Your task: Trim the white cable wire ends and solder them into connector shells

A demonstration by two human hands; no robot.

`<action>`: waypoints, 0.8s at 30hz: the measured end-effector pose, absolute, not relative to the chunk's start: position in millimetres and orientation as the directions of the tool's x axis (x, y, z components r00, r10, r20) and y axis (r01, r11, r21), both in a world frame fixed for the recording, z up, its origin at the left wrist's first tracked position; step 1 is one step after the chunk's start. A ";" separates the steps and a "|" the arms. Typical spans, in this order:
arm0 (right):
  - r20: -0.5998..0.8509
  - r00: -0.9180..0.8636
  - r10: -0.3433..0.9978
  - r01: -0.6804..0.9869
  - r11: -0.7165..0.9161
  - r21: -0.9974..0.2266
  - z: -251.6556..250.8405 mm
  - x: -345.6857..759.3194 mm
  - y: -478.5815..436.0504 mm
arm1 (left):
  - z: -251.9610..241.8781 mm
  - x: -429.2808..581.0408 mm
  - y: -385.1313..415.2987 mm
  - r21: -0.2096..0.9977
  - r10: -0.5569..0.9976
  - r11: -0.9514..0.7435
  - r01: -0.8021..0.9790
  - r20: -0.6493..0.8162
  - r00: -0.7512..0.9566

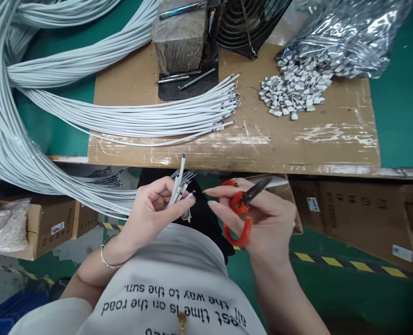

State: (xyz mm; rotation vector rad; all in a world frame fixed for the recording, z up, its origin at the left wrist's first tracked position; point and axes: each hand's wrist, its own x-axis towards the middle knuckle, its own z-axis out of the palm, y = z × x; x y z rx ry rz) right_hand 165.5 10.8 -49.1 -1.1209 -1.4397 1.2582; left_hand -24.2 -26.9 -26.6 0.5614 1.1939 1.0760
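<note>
My left hand (pixel 154 207) is closed around the ends of several white cables (pixel 177 186), in front of my body below the table edge. One cable end sticks up above the others and shows a dark blue tip. Red-handled scissors (pixel 239 202) rest in my right hand (pixel 262 218), their blades pointing up and to the right, away from the cables. The thumb and forefinger of that hand are held apart, a short gap from the cable ends. On the cardboard sheet (pixel 297 144) lies a fanned bundle of white cables (pixel 150 118), its ends toward the right.
A pile of small white and metal connectors (pixel 293 88) lies beside a silvery plastic bag (pixel 349 37). A wrapped block (pixel 180 42), metal bits (pixel 197 79) and a black fan (pixel 248 28) stand at the back. Cardboard boxes (pixel 360 214) sit under the table.
</note>
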 end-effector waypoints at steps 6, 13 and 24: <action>-0.048 -0.263 0.964 -0.084 -0.073 -0.994 -48.1 147.5 11.5 | -22.9 -24.4 -25.8 0.866 0.903 0.405 -0.295 -0.429 -0.019; -0.146 -0.252 0.957 -0.149 -0.188 -0.971 -47.8 142.8 11.2 | -23.5 -23.3 -27.4 0.844 0.886 0.438 -0.310 -0.463 -0.008; -0.185 -0.173 0.967 -0.344 -0.236 -0.909 -58.9 140.7 19.6 | -18.4 -21.6 -27.4 0.845 0.864 0.493 -0.208 -0.503 0.005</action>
